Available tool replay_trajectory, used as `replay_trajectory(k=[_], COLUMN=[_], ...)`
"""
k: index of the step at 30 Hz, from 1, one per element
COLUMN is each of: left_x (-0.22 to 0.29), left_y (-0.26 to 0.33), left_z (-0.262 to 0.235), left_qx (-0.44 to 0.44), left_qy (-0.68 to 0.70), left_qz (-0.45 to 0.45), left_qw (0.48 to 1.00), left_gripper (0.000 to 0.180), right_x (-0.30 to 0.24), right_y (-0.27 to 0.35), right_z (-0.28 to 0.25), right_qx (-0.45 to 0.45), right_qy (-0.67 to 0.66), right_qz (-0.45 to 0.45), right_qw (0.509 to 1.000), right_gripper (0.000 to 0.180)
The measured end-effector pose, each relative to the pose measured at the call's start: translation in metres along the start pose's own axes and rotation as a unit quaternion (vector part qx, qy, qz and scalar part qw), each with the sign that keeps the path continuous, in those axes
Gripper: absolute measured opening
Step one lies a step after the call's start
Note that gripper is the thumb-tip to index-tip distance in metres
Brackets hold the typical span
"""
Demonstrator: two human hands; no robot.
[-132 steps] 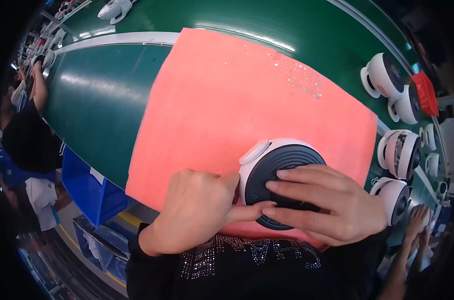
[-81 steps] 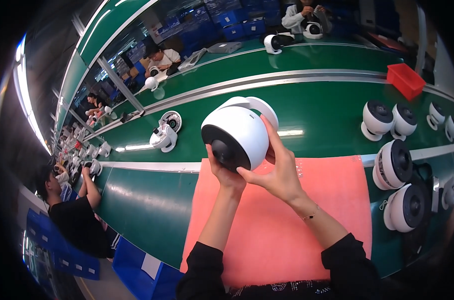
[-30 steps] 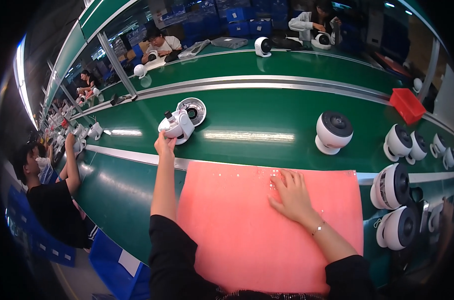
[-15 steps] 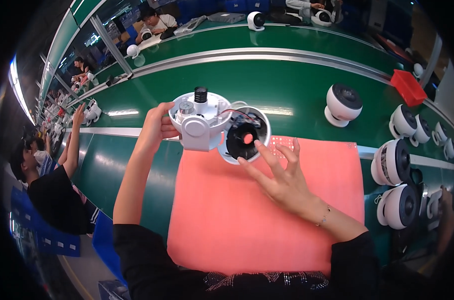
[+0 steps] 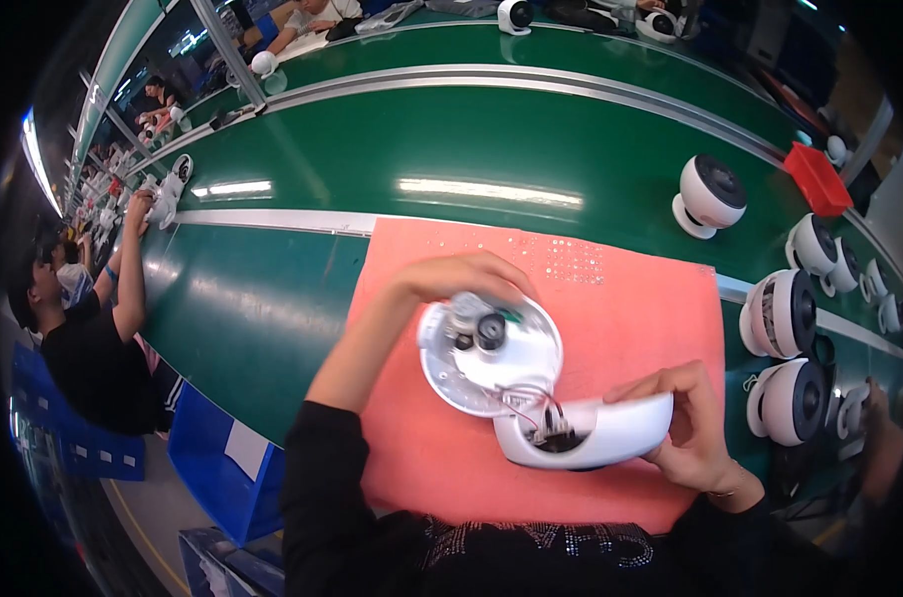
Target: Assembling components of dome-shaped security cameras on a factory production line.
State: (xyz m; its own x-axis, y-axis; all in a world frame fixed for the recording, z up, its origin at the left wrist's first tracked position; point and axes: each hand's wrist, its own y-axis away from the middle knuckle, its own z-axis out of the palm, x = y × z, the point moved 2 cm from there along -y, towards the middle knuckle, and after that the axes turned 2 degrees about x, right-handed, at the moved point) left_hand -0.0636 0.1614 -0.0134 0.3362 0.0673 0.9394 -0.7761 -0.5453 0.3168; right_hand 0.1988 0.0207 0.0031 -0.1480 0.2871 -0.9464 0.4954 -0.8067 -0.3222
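Observation:
Over the pink mat [image 5: 421, 468] I hold an opened round white camera in two halves. My left hand [image 5: 461, 275] is closed on the far rim of the open camera housing [image 5: 519, 366], slightly blurred. Its inside faces up, showing black round parts and a bit of green. My right hand [image 5: 695, 433] grips the other half, a white camera shell [image 5: 610, 430], by its right end. That shell is tilted, with a dark opening toward the left. Thin red and dark wires [image 5: 531, 400] join the two halves.
Small screws [image 5: 576, 261] lie in rows on the mat's far part. A finished white camera [image 5: 712, 194] stands at the far right, with several more [image 5: 780, 313] along the right side. Behind them is a red tray [image 5: 817, 179]. A co-worker [image 5: 93, 328] sits at the left.
Both halves have come down nearer over the mat. The housing has turned its inside up, and my left hand has moved to its far rim. My right hand, earlier spread at the shell, now grips it.

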Motion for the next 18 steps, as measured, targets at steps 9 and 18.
replay_trajectory(k=[9, 18], left_x=[0.005, 0.001], left_y=[-0.010, 0.123], left_z=[0.064, 0.117], left_qx=[-0.052, 0.450], left_qy=[0.059, -0.144], left_qz=[0.025, 0.065], left_qw=[0.997, 0.879], left_gripper=[0.029, 0.037], right_x=[-0.005, 0.009], right_y=[-0.021, -0.048], right_z=[0.020, 0.029], right_qx=[-0.039, -0.085], right_qy=[-0.127, -0.129], right_qz=[0.265, 0.285], right_qw=[0.955, 0.946], right_gripper=[0.044, 0.044])
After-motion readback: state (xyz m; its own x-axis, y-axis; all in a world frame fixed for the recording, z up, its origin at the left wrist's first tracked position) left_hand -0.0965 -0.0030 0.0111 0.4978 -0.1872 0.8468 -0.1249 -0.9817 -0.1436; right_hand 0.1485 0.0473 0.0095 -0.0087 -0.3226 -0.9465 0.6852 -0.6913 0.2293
